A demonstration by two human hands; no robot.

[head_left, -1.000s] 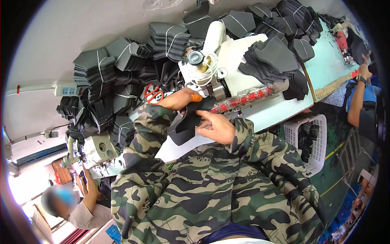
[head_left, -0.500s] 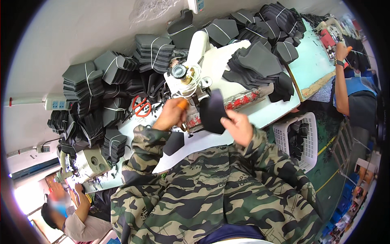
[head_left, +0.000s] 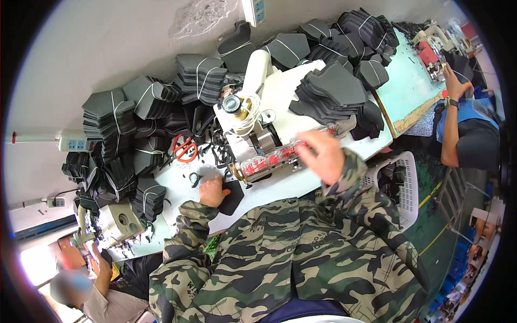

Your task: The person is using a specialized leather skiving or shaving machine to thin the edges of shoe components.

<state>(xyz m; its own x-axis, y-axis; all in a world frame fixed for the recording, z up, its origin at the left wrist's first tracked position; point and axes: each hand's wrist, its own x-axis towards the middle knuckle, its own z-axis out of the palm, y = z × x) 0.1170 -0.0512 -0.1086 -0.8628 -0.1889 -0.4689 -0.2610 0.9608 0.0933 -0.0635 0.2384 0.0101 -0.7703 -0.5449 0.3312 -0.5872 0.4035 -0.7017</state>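
Note:
At the table's front edge, left of the sewing machine, my left hand (head_left: 212, 192) closes on the edge of a flat black foam piece (head_left: 233, 198). Its thumb lies on top and most of the other fingers are hidden. My right hand (head_left: 324, 156), slightly blurred, is raised at the front of the white machine (head_left: 291, 89) with its fingers stretched out and nothing in them. Just beyond it, a loose stack of dark grey foam pieces (head_left: 338, 85) rests on the machine's flat bed.
Tied bundles of grey pieces (head_left: 200, 79) line the wall. Red-handled scissors (head_left: 184, 149) lie among black scraps left of the machine. A white basket (head_left: 408, 185) holding dark pieces stands at the right. Co-workers sit at the far left (head_left: 113, 301) and far right (head_left: 467, 134).
The black piece that my right hand held beside the machine has left that hand. My left hand has moved down and left onto the table piece; my right hand has opened, slightly higher.

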